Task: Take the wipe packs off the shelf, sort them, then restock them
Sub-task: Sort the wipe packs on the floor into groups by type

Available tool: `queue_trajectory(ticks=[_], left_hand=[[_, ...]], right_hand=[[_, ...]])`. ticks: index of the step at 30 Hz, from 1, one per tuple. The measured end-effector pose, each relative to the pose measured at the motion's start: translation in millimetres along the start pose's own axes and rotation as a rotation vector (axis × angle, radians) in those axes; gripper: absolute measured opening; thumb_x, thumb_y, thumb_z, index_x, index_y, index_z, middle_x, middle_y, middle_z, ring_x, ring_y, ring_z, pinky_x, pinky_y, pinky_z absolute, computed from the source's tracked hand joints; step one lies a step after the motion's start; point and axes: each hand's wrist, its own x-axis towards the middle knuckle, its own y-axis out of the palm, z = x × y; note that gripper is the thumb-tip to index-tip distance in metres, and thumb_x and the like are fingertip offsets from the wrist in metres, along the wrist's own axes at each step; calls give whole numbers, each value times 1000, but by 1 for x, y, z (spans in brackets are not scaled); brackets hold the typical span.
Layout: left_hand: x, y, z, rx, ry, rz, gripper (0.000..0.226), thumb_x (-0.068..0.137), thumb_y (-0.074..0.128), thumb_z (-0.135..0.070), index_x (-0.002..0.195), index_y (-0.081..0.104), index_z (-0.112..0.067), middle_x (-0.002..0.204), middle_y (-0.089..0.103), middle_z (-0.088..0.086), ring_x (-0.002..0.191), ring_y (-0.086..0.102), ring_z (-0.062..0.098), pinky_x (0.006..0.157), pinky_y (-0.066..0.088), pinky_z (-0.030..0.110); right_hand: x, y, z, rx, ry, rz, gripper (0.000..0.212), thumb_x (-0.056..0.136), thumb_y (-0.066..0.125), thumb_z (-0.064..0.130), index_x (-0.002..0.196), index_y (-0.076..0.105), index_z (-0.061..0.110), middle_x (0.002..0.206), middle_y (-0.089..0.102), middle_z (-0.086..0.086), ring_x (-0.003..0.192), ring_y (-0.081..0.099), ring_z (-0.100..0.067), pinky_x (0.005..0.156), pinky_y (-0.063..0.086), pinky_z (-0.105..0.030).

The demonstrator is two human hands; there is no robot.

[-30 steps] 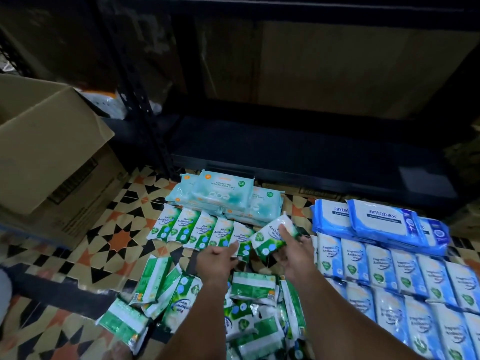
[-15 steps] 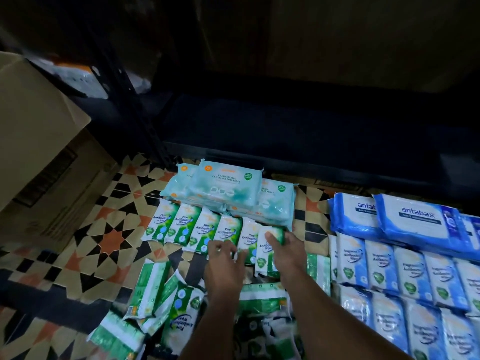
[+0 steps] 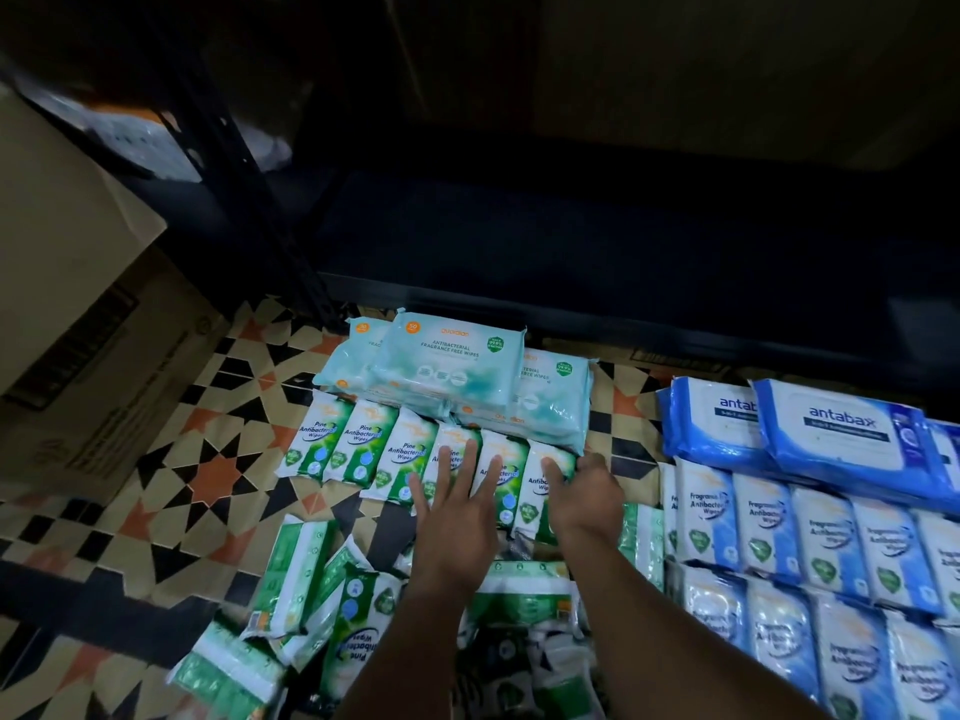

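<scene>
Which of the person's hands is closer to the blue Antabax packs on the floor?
The right hand. It lies on the end pack of the green pine wipes row, the end nearest the Antabax packs. The left hand rests flat further along that row, away from them.

The scene is dim, lit from above and behind the camera, so the patterned floor tiles [image 3: 218,459] and the glossy wipe packs [image 3: 447,366] catch soft glare while the bottom shelf [image 3: 571,241] sinks into near black. Wide-angle distortion bends the cardboard box [image 3: 67,283] at the left edge. Fine print on the packs is soft and slightly blurred.
</scene>
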Motion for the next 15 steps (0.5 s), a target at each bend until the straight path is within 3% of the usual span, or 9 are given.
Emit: queue_trajectory(ticks=[6,11,15], left_hand=[[3,-5,-5,45,-7,58,88,102,46,-14,157,-21,-33,159,-39,-2,145,-37,33,116,-11,68],[8,2,-1,-4,-4,44,73,108,37,-20,158,-13,-37,161,-35,-6,146,-36,29,116,-14,67],[8,-2,0,-31,1,40,70,108,37,-19,160,-5,-37,163,-29,-7,148,-33,27,116,-17,64]], right_hand=[[-5,3,-11,250,-14,43,58,76,87,36,126,70,11,111,75,-9,101,70,-25,86,56,-33],[-12,6,-12,269,-10,21,74,69,92,35,134,65,12,119,73,-8,105,69,-24,88,55,-31],[-9,5,-5,198,16,11,75,66,93,36,132,64,14,122,70,-9,108,68,-28,87,57,-39]])
